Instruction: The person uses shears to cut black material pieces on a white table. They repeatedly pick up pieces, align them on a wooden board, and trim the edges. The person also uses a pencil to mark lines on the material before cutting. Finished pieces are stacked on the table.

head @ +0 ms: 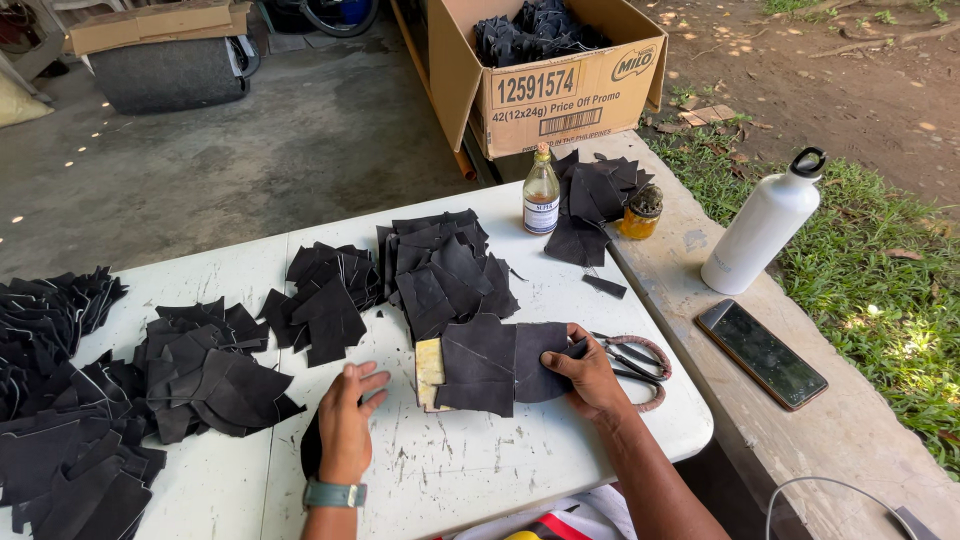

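1. Head view, looking down: a white table (470,480), scuffed and marked, carries many heaps of dark cut pieces that look like leather or suede.
2. The right hand (590,378) lies near the table's right edge, fingers together and pressed flat on a dark cut piece (495,362), apparently to pin it in place. That piece rests partly over a pale yellow block (429,370), which seems to serve as a work pad.
3. The left hand (345,420), with a teal wristband, sits near the front edge, fingers slightly spread and flat on the table, its heel over another small dark piece (308,450) (mostly hidden under the palm). It grips nothing.
4. Scissors (630,360) lie just beside the right hand, close to the right edge, handy for reaching.
5. Heaps of cut pieces (200,375) spread across the left and middle of the table, roughly sorted by shape; a taller heap (445,265) sits behind the pinned piece.
6. At the back right corner stand a small clear bottle (541,190) and a small jar (643,211) of amber stuff.
7. Beside the table runs a concrete ledge (840,430) holding a white water bottle (763,225) and a phone (762,353), kept apart from the work.
8. Behind, on the floor, an open cardboard box (560,85) holds more dark pieces.
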